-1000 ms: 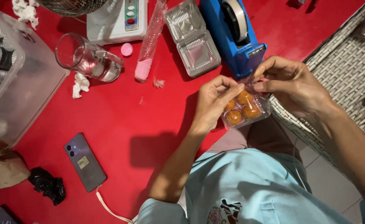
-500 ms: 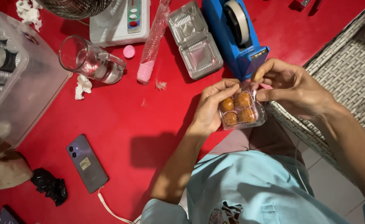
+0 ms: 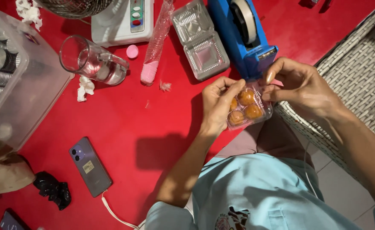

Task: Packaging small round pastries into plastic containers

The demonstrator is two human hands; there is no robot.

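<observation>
Left hand [image 3: 218, 102]: closed on the clear plastic clamshell box of orange round pastries [image 3: 248, 110], as before.
Right hand [image 3: 300, 87]: still pinching the box's far right edge.
Box: unmoved, at the near edge of the red tabletop [image 3: 153, 127], below the blue tape dispenser [image 3: 245, 38].

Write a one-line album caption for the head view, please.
Both hands, left hand and right hand, hold a clear clamshell box of orange pastries beside a blue tape dispenser.

Red table [image 3: 153, 127]; blue tape dispenser [image 3: 243, 38]; orange pastries [image 3: 246, 106], possibly glazed.
</observation>
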